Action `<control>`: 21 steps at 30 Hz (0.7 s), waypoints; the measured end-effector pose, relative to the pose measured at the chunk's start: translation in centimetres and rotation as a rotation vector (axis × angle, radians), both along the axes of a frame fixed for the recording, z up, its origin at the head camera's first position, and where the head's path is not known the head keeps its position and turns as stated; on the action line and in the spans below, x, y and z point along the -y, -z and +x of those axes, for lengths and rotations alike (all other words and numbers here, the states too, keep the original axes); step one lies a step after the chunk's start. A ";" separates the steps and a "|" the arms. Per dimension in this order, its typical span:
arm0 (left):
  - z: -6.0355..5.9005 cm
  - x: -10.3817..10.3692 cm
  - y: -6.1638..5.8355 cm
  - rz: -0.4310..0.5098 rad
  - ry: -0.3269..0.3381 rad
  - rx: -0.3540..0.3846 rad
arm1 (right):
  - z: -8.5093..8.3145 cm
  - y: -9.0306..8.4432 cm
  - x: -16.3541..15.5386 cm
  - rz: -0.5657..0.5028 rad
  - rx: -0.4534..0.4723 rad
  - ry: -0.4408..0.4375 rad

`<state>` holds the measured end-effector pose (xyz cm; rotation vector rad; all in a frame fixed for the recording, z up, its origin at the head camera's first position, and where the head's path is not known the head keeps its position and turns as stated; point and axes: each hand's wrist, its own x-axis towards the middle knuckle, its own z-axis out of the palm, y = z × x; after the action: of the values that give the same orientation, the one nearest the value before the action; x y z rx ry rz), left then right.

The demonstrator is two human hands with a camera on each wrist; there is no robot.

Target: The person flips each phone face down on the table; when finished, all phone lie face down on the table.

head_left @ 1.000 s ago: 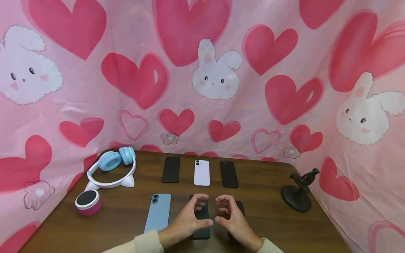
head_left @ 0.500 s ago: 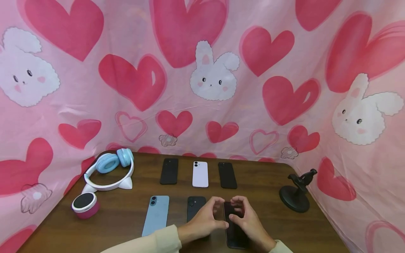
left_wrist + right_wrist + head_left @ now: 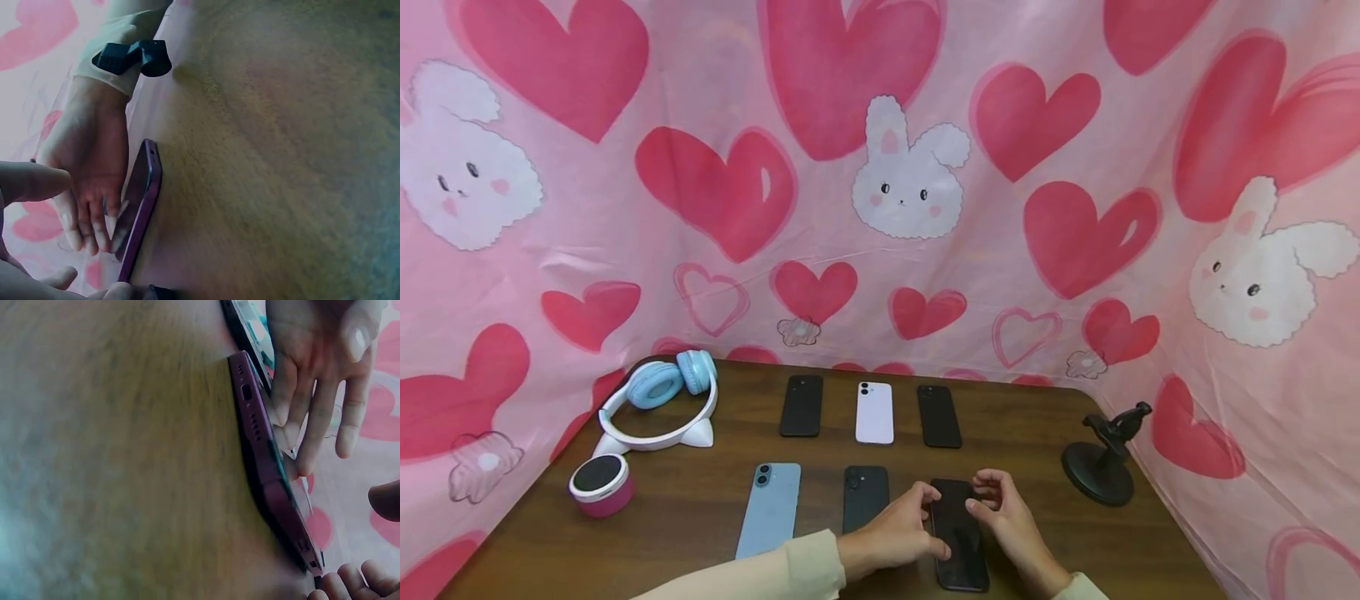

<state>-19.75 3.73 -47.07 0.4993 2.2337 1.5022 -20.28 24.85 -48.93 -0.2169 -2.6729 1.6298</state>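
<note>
A dark phone (image 3: 961, 542) lies screen up on the brown table (image 3: 700, 500), front right of the middle. My left hand (image 3: 898, 533) lies against its left edge, fingers fairly straight with the tips on it. My right hand (image 3: 1007, 517) touches its upper right edge with thumb and fingertips. In the left wrist view the right hand (image 3: 94, 162) sets its fingertips on the purple-edged phone (image 3: 142, 206). The right wrist view shows the left hand (image 3: 312, 375) with straight fingers on the phone (image 3: 265, 456).
A blue phone (image 3: 770, 508) and a black phone (image 3: 865, 498) lie left of the held one. Behind stand a black (image 3: 801, 405), white (image 3: 875, 412) and black phone (image 3: 938, 415). Cat-ear headphones (image 3: 658, 400) and a pink speaker (image 3: 601, 483) sit left, a black stand (image 3: 1101, 467) right.
Both hands have shifted right from the middle black phone onto the dark phone, and slid from its top down along its two sides. The phone now shows between them.
</note>
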 end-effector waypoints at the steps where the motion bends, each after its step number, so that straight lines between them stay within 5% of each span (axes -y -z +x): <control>1: 0.0 0.0 0.0 -0.004 -0.001 0.001 | 0.0 0.0 0.0 -0.004 0.003 0.003; 21: 0.0 -0.5 0.1 0.075 -0.050 0.121 | 0.3 -0.5 0.5 0.015 0.051 -0.016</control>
<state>-19.74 4.20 -47.22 0.3672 2.1185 1.6021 -19.95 24.37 -48.44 -0.2414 -2.7297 1.6303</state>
